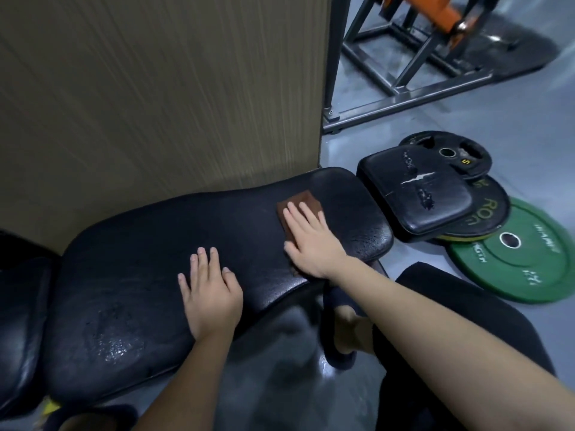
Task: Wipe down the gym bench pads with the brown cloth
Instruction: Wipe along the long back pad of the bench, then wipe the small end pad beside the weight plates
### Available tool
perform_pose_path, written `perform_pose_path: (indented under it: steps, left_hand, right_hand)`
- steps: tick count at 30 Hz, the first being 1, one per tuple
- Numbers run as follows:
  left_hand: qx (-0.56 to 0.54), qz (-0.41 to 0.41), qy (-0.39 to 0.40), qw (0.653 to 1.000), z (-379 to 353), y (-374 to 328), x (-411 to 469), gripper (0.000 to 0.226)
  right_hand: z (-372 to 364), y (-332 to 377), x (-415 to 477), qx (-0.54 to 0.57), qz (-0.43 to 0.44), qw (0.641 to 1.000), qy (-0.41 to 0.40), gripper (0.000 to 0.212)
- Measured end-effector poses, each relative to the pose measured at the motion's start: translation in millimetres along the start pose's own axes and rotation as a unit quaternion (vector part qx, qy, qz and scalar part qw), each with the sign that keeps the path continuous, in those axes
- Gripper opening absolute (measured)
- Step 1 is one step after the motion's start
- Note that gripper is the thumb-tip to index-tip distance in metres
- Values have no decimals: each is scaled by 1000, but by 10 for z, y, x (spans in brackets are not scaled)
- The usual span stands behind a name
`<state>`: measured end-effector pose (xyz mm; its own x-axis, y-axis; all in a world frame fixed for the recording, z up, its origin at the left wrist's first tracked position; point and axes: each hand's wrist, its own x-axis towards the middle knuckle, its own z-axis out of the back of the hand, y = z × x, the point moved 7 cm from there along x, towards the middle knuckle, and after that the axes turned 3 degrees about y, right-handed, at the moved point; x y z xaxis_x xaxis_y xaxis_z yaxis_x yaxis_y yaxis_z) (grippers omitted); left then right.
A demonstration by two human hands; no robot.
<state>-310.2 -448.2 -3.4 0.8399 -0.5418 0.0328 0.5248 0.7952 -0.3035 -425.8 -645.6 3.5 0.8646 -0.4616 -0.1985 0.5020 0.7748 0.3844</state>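
A long black bench pad (pixel 140 275) with worn, cracked vinyl runs from lower left to centre right. On its right end lies the folded brown cloth (pixel 303 200), pressed flat under my right hand (pixel 311 241), whose fingers lie spread over it. My left hand (pixel 211 287) rests palm down on the middle of the same pad, holding nothing. A second black pad (pixel 18 321) adjoins it at the far left. A smaller torn black pad (pixel 417 194) sits beyond the right end.
A wood-grain panel wall (pixel 155 88) stands directly behind the bench. Weight plates lie on the grey floor at right, among them a green one (pixel 516 253) and black ones (pixel 448 150). A steel rack frame (pixel 404 73) stands at the back right. My legs are below.
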Motion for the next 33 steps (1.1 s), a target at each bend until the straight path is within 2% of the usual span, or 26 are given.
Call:
perform_pose_path:
  steps: [2,5,8,12,15,18,21,25,33]
  left_hand:
    - [34,-11,14,999,3,-29,7,67]
    - [102,-55,22,993,23,-224,49,60]
    - [55,-133,50,988,-7,-680,54,57]
    - [-51,-228,114,966,-162,-1511,-66,62]
    - [-7,-215,151,965,-461,-1930,-88,68]
    - [48,-218,103,969,-612,-2100,16,72]
    - [45,-235,84,967,-705,-2269,230,70]
    - [47,-258,86,961,-847,-2594,557,69]
    - [-53,-293,134,945,-1165,-3737,1132,79]
  right_hand:
    - [65,-55,-164,75,16,997,6,66]
    - [363,-336,-474,194,-1,979,-67,53]
    - [651,-929,-764,170,-84,971,-143,50]
    - [857,-1838,-1025,140,-243,944,-173,58]
    - [928,-2359,-1172,134,-314,921,-188,63]
    - [991,-2735,-1130,138,-345,902,-220,66]
    - [1051,-3118,-999,194,-417,853,-249,68]
    - [1114,-3329,-913,259,-543,761,-243,68]
    - [1052,-3443,-903,236,-580,723,-291,62]
